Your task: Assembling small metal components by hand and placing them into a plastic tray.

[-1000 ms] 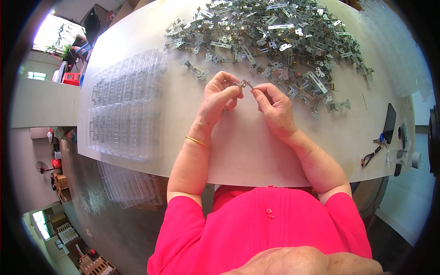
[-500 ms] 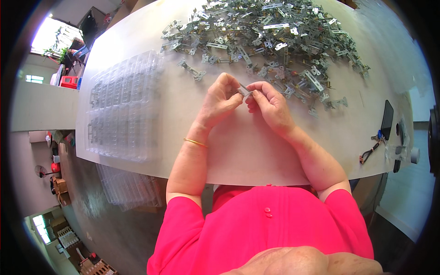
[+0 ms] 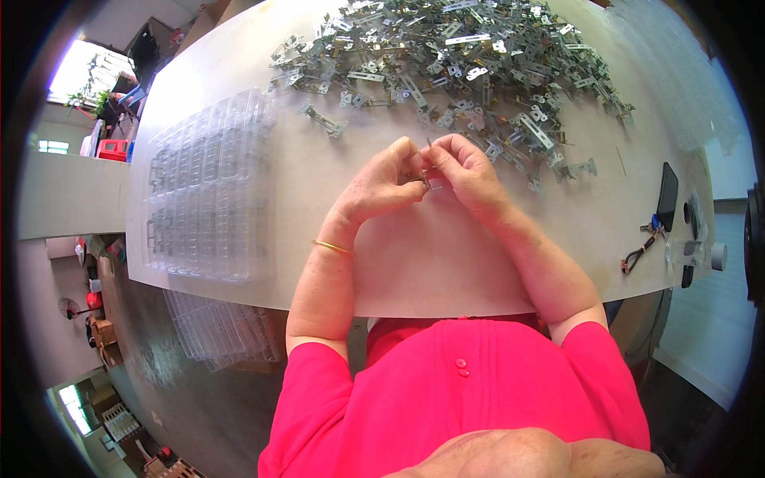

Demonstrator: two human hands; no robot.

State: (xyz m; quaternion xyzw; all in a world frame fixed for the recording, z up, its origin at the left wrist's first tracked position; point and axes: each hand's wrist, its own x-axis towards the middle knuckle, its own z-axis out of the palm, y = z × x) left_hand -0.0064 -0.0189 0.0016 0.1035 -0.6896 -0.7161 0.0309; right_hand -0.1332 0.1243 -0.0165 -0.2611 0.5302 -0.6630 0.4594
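My left hand [image 3: 382, 183] is closed, its thumb and fingers pinching a small metal bracket [image 3: 431, 186] in front of my chest. Close against it, my right hand [image 3: 472, 177] has its thumb and index finger pressed together at the upper end of the same piece. Most of the bracket is covered by my fingers. Just beyond them spreads a large heap of loose metal brackets [image 3: 446, 68], silvery with some brass-coloured bits. A single bracket [image 3: 324, 122] lies apart, above my left hand.
Clear plastic trays [image 3: 209, 187] with rows of compartments holding metal parts lie on the pale table [image 3: 430, 279] at left. More clear trays [image 3: 223, 327] sit lower, beyond the table's edge. A phone [image 3: 668, 195] and corded keys [image 3: 641, 251] lie at right.
Both hands stay together, but the bracket has turned between my fingers. My right fingertips have shifted up slightly along it. The whole view has drifted a little.
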